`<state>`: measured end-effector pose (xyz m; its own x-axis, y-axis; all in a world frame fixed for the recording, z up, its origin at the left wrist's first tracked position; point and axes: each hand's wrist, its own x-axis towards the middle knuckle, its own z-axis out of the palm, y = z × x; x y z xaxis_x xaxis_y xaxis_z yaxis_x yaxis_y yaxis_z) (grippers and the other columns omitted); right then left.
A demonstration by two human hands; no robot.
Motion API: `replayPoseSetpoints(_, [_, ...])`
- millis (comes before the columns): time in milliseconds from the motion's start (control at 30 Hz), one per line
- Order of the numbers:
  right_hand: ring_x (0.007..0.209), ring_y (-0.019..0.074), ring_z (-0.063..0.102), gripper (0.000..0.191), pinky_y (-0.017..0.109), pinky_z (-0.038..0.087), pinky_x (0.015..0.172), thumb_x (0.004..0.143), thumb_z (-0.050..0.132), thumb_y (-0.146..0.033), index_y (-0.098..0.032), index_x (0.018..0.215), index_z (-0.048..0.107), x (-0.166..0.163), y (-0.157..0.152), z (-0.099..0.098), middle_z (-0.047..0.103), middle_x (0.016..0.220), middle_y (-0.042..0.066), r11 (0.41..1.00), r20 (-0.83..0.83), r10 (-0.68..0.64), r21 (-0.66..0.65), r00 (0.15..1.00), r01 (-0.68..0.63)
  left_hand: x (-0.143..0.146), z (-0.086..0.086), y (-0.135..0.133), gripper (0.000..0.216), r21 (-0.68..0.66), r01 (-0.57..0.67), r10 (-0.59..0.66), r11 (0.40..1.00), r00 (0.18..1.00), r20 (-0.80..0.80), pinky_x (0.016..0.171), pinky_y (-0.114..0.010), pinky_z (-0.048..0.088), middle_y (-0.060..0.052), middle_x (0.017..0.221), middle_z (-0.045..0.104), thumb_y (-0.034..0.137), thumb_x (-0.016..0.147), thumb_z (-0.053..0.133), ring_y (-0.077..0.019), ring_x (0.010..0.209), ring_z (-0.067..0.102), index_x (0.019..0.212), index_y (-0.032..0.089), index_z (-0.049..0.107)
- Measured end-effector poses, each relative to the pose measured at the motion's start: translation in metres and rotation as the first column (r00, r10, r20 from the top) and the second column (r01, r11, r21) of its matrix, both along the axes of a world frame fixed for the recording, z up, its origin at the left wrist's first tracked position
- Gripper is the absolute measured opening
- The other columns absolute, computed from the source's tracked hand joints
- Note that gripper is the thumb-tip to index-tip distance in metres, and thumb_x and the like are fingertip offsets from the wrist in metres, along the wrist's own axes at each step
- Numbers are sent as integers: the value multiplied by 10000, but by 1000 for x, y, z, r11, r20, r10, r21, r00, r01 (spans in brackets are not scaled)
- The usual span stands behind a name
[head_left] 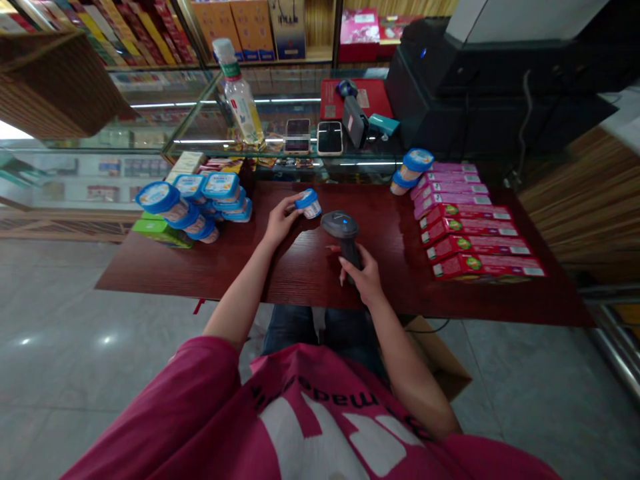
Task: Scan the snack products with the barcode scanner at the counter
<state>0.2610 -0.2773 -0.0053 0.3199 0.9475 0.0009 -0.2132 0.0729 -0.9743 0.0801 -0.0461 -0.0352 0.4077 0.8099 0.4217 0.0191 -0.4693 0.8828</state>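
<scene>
My left hand grips a small blue-lidded tub by its side, tilted over the middle of the dark wooden table. In my right hand is a dark barcode scanner, held by its handle with a small blue light showing on top. The scanner's head is just right of the tub, a short gap between them. On the left, similar round tubs and rectangular blue-lidded tubs stand stacked. Two more stacked round tubs are at the back right.
Red boxes and purple boxes lie in rows at the right. Behind the table, a glass counter holds a bottle, two phones and a dark device. Green packs lie at the table's left end.
</scene>
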Motion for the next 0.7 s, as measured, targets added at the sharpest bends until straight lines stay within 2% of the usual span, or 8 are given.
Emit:
replayPoseSetpoints(267, [468,92,575,392,279,522,446,801,845,-438,-243,1099,681,0,0,1,808,1175,62,1000,0,0,10,1000,0,1,-5,4,436,-25,5,-4,1000,999,46,1155,-481,523,-149,1438,686,401,897,737,-286,1313,680,1274,188,687])
replayPoseSetpoints(367, [460,96,583,379,287,532,446,795,847,-452,-243,1063,680,-1,6,4,810,1163,57,1000,-11,12,17,1000,-11,-1,-4,3,422,9,-29,29,1000,999,27,1144,-465,535,-152,1440,684,357,914,718,-282,1289,695,1294,177,686])
replayPoseSetpoints(533, [488,92,581,433,273,530,463,763,836,-521,-260,1063,666,-5,51,3,804,1161,40,998,-20,-11,68,1000,13,-13,5,-19,396,120,-210,220,970,972,-84,1165,-434,526,-121,1440,690,267,936,681,-268,1335,664,1326,201,688])
replayPoseSetpoints(600, [517,94,593,467,278,551,507,763,819,-528,-265,1113,656,-9,76,1,788,1204,47,995,-23,-33,89,999,35,-25,9,-33,397,154,-290,307,944,947,-96,1163,-427,531,-120,1468,670,255,954,659,-265,1367,641,1348,207,675])
replayPoseSetpoints(700, [600,112,649,490,306,602,617,802,754,-507,-302,1231,636,-16,106,-4,728,1345,41,993,-12,1,115,1000,1,-52,15,-57,372,245,-393,429,887,896,-115,1185,-436,516,-103,1484,661,271,992,620,-257,1399,617,1360,234,666])
